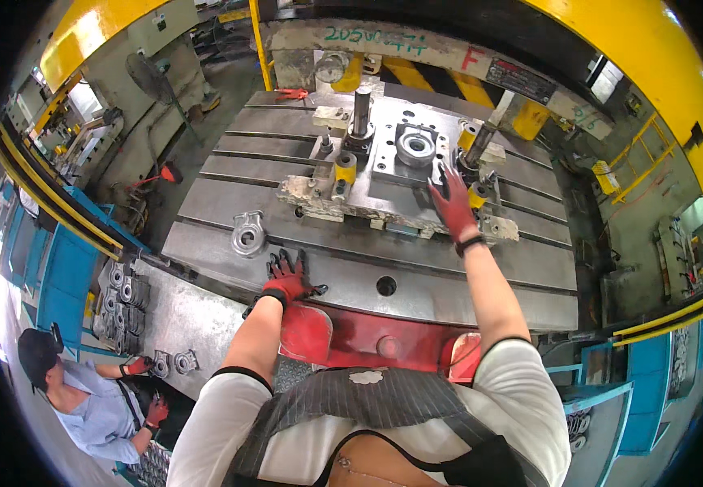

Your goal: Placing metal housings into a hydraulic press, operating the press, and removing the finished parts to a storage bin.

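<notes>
My right hand [454,207], in a red glove with dark fingertips, reaches to the front right of the press die [396,172], fingers spread. Just beyond its fingertips, a round metal casting [416,148] with a central hole sits on the die block. My left hand [288,280], gloved alike, rests at the front edge of the slotted steel press bed [335,264] with fingers apart and nothing in them. A second ring-shaped casting [247,235] lies on the bed, left of and beyond that hand.
Upright guide posts [362,114] and yellow cylinders [345,168] surround the die. A red panel [384,331] lies below the bed's front edge. At lower left, a co-worker [92,398] handles castings beside a metal table [177,316] with stacked castings [120,304]. Red-handled pliers [292,94] lie far left.
</notes>
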The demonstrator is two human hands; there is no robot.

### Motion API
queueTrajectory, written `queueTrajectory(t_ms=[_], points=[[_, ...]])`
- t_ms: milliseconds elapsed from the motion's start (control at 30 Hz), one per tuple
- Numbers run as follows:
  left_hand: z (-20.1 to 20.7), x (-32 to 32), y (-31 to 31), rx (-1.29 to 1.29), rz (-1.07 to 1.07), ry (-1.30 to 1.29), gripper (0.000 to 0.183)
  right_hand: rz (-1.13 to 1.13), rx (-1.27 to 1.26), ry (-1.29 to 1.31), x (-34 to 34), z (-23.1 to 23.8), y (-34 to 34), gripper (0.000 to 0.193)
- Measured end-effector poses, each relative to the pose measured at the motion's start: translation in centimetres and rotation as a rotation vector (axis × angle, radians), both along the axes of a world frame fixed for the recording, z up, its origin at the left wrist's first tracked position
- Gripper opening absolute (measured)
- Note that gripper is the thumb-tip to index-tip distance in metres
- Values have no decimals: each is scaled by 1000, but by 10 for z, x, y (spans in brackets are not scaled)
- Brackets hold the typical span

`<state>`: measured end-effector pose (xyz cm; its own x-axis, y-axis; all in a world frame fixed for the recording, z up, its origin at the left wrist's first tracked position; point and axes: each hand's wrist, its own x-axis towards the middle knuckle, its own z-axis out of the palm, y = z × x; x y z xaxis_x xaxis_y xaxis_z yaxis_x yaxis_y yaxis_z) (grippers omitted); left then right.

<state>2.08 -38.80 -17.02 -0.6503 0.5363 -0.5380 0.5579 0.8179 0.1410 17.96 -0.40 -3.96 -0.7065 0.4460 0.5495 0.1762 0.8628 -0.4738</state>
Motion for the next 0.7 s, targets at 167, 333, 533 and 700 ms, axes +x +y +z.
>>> queueTrajectory(t_ms=[167, 333, 533, 700], points=[[-4, -11, -6, 218, 1, 51, 90, -95, -443, -29, 190, -38, -39, 35], [-6, -12, -78, 1664, 746, -746, 33, -395, -1076, 214, 371, -144, -71, 33], [-118, 57, -186, 912, 1028, -381, 34, -84, -1799, 247, 430, -271, -114, 40], [-112, 87, -140, 643, 607, -465, 37, 166, -1176, -164, 426, -260, -97, 42]])
